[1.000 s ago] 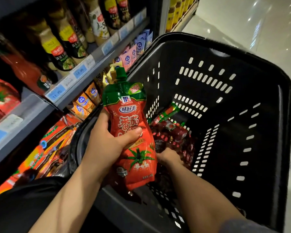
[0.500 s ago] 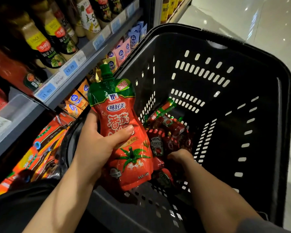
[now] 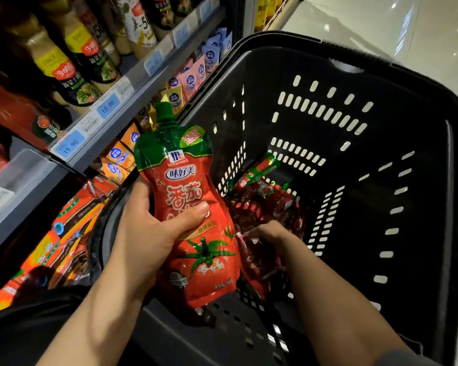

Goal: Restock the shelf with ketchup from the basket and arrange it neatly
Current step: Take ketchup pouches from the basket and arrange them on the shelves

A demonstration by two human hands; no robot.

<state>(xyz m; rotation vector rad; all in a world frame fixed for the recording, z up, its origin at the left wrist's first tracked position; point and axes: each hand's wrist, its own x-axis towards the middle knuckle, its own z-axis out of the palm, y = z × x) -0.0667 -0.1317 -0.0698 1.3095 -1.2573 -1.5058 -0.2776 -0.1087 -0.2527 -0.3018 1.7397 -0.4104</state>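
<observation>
My left hand (image 3: 146, 233) grips a red ketchup pouch (image 3: 193, 207) with a green top and spout, held upright over the near left rim of the black basket (image 3: 381, 75). My right hand (image 3: 269, 232) reaches down into the basket, its fingers curled round a dark red ketchup pack (image 3: 257, 257) in the pile of ketchup packs (image 3: 267, 196) at the bottom. The shelf (image 3: 132, 88) with blue price tags runs along the left.
Dressing bottles (image 3: 72, 67) stand on the upper shelf, with a red sauce bottle (image 3: 13, 109) at its left. Small sachets (image 3: 191, 80) hang below. Orange-red packs (image 3: 64, 233) lie on the low shelf. Shiny floor (image 3: 407, 27) lies beyond the basket.
My right hand has gone deeper into the basket and closed on a pack in the pile. My left hand keeps the pouch in much the same place. The view shifted slightly.
</observation>
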